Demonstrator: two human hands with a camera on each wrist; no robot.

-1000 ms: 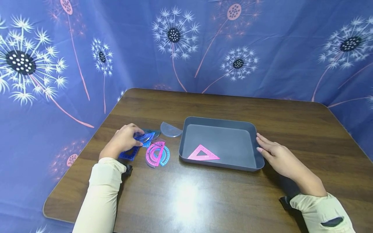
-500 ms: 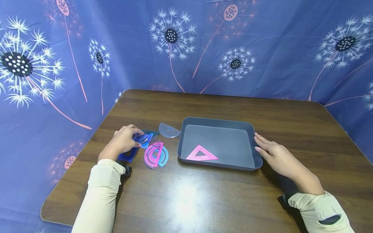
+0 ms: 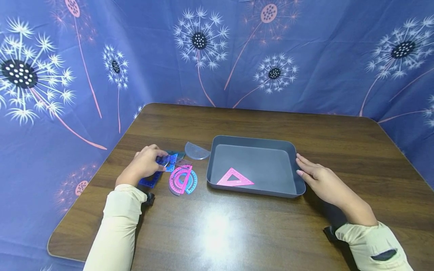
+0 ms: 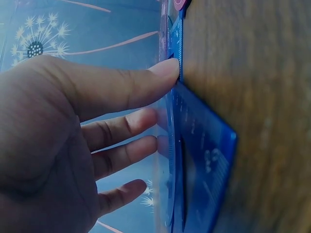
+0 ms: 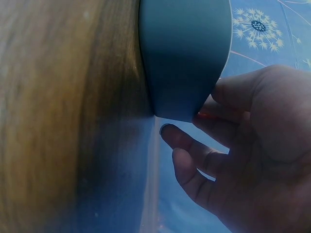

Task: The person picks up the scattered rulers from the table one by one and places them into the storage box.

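Observation:
In the head view my left hand (image 3: 145, 161) is over a pile of blue see-through drawing pieces. Its thumb and fingertips touch a blue piece (image 3: 172, 160) on top; in the left wrist view the fingers are fairly straight and spread. A blue set square (image 4: 204, 155) lies partly under this hand. Beside it a pink protractor (image 3: 173, 182) overlaps a light blue protractor (image 3: 194, 182). My right hand (image 3: 322, 182) rests with extended fingers against the right wall of the grey tray (image 3: 264, 150). Inside the tray lies a pink set square (image 3: 237, 181).
A clear protractor (image 3: 196, 151) lies close to the tray's left side. A dark teal piece (image 3: 179, 154) shows at the back of the pile. Everything is on a brown wooden table (image 3: 257, 233), with a blue dandelion-patterned cloth (image 3: 152, 49) behind it.
The pink and light blue protractors have shifted very slightly right since half a second ago. The blue piece under my left fingers has moved a little. My right hand stays at the tray.

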